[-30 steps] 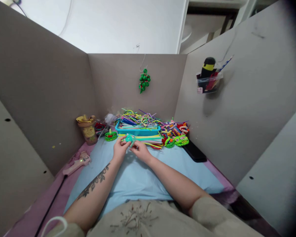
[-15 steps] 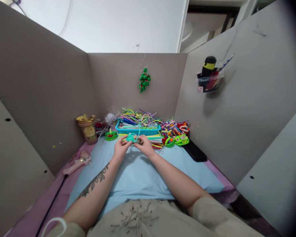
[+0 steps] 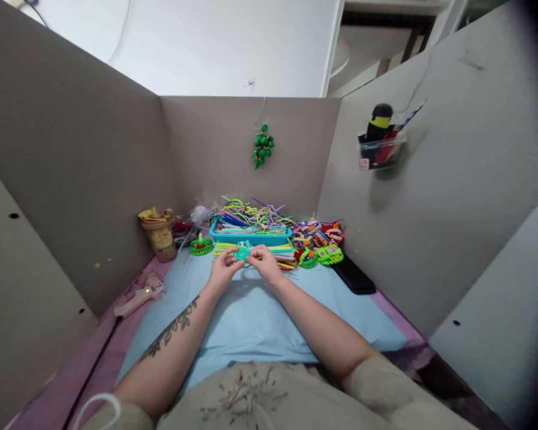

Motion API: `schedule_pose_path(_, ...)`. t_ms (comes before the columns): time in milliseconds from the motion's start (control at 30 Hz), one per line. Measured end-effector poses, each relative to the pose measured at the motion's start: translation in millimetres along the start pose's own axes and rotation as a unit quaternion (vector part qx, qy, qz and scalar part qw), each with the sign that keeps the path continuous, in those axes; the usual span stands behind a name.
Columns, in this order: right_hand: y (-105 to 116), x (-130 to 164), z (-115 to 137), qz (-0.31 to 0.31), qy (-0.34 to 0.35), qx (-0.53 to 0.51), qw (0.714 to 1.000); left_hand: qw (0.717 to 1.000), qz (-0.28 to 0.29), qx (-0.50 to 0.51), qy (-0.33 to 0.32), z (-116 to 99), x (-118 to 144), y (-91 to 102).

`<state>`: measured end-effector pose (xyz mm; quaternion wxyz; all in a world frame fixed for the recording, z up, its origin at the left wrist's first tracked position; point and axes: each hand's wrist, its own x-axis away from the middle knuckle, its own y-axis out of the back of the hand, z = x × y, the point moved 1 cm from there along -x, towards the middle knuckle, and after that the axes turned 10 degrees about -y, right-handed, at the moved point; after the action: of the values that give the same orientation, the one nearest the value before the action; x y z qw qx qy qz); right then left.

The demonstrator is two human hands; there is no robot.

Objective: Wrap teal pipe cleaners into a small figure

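Observation:
Between my two hands is a small turquoise coil of pipe cleaner [image 3: 242,253], held up over the front of the work surface. My left hand [image 3: 224,267] pinches its left side with thumb and fingers. On the other side, my right hand [image 3: 263,263] is closed on its right edge, fingertips close to those of the left. Just behind the hands lies a bundle of straight coloured pipe cleaners [image 3: 282,254]. Past that stands a blue tray [image 3: 251,239] heaped with loose, bent pipe cleaners [image 3: 255,214].
Finished green pieces [image 3: 201,245] sit left of the tray, others [image 3: 330,255] right, beside a black phone-like slab [image 3: 353,275]. A pink glue gun [image 3: 140,298] with a cord and a tan cup [image 3: 159,239] are on the left. Grey panels [image 3: 246,173] surround the light-blue cover [image 3: 269,316].
The upright turquoise end that stuck up above my hands is now bent down around the coil. The coil has turned and shifted slightly right; both hands keep hold.

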<state>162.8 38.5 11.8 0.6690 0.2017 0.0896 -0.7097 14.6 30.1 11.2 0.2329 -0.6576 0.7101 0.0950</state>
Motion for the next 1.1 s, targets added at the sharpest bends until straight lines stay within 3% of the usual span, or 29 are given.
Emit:
schedule_pose_path(300,1,2,4,-0.052,-0.004,0.031,0.998,1.0,-0.015,-0.003,-0.007,2,-1,1.8)
schedule_pose_path(467,7,-1,0,-0.103,0.007,0.069,0.992,1.0,0.016,-0.004,-0.008,6,-2,4.7)
schedule_pose_path(767,4,-8,-14,-0.031,-0.041,0.01,0.999,0.997,0.034,-0.059,-0.035,10,-2,6.5)
schedule_pose_path(967,5,-7,-11,-0.024,-0.074,-0.061,0.995,0.994,0.063,-0.075,-0.039,9,-1,6.0)
schedule_pose_path(1100,4,-8,-8,0.063,-0.102,-0.136,0.983,0.994,0.088,-0.065,-0.032,7,0,6.0)
